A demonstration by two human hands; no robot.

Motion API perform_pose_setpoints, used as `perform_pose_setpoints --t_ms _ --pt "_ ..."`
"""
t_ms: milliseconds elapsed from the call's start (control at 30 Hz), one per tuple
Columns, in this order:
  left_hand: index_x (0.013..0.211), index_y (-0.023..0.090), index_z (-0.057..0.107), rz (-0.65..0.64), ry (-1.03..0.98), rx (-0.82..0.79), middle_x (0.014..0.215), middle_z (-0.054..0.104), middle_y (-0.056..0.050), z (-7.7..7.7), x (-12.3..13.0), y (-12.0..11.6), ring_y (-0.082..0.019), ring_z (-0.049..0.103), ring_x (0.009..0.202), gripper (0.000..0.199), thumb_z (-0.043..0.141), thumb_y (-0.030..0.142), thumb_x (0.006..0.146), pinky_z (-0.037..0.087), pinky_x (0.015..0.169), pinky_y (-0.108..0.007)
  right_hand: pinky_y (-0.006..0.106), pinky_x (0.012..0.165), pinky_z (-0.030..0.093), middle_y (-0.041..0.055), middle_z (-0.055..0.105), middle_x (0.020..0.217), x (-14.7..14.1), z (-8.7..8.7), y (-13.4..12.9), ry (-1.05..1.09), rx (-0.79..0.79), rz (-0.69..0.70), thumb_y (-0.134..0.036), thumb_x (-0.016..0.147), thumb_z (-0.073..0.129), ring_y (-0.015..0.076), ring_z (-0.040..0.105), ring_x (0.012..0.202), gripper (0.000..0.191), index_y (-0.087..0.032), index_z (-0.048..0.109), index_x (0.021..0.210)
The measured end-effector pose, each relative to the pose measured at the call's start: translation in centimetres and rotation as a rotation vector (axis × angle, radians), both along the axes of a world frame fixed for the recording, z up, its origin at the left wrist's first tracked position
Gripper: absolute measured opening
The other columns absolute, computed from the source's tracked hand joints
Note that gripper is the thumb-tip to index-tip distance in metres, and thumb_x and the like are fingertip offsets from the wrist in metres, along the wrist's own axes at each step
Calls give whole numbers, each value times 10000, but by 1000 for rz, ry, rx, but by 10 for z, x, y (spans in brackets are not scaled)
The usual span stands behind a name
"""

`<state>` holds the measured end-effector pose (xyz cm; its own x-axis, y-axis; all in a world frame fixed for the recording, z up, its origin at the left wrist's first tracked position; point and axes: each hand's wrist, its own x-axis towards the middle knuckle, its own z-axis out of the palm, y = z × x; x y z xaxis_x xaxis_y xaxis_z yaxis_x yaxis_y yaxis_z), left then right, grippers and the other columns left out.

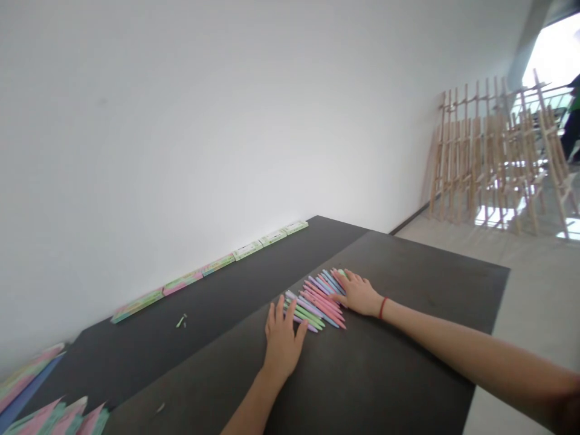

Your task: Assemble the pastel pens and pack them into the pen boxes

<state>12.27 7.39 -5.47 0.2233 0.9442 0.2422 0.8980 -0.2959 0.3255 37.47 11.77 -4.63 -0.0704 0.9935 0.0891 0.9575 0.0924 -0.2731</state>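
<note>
Flanking slim, pastel, plastic-looking pens [323, 303] below the frame's centre, your bare left hand [281, 341] and bare right hand [360, 294] touch the row's opposite ends, fingers spread, clasping none; pens slant toward lower right.

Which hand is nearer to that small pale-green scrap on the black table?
Left. The left hand rests right of the scrap, at the left end of some slim pastel pens; the right hand is farther right, at their other end.
</note>
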Motion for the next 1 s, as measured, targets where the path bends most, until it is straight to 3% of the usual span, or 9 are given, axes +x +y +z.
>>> perform_pose_setpoints --t_ms 200,333,533,633,800,933,1000 --pt "1397 216 385 9 45 -7 1498 312 -146 -3 50 21 -425 186 1369 611 415 508 861 163 1070 -598 539 1015 233 212 258 1472 -13 0 17 5 12 145 -659 822 417 370 300 1315 782 -178 323 1432" --pt "1393 245 386 -17 47 -13 1482 357 -109 -5 68 33 -411 201 1367 604 393 528 859 141 1082 -594 509 1025 244 200 267 1472 -8 -2 27 23 16 166 -615 809 479 355 305 1315 768 -168 346 1419" --pt "1399 252 368 0 30 -27 1492 338 -110 -8 88 46 -432 198 1362 619 401 534 849 143 1067 -621 499 1012 278 171 215 1501 0 -1 33 53 11 170 -522 854 450 340 296 1323 674 -201 320 1433" --pt "1408 234 353 4 17 -45 1507 299 -132 -9 97 50 -445 154 1370 637 414 520 842 130 1053 -643 511 1006 289 116 217 1512 5 2 35 57 4 234 -478 881 415 330 273 1333 603 -270 308 1437" --pt "1415 185 333 -16 -17 -84 1515 275 -144 -9 105 53 -410 135 1389 670 436 485 825 139 1068 -619 541 1018 269 97 236 1509 13 4 39 29 -13 341 -450 898 387 349 245 1337 595 -266 279 1454" --pt "1461 111 156 12 -56 -47 1556 109 -162 -9 110 49 -361 7 1416 823 483 458 791 89 1105 -565 549 1031 248 100 219 1515 15 6 35 17 -5 342 -549 892 367 358 209 1353 638 -261 280 1455" --pt "1460 110 159 3 -71 -25 1562 81 -150 -8 111 47 -337 -41 1420 804 477 435 797 27 1117 -546 564 1033 234 96 219 1516 13 7 32 12 18 327 -613 874 360 374 192 1356 675 -269 291 1450"
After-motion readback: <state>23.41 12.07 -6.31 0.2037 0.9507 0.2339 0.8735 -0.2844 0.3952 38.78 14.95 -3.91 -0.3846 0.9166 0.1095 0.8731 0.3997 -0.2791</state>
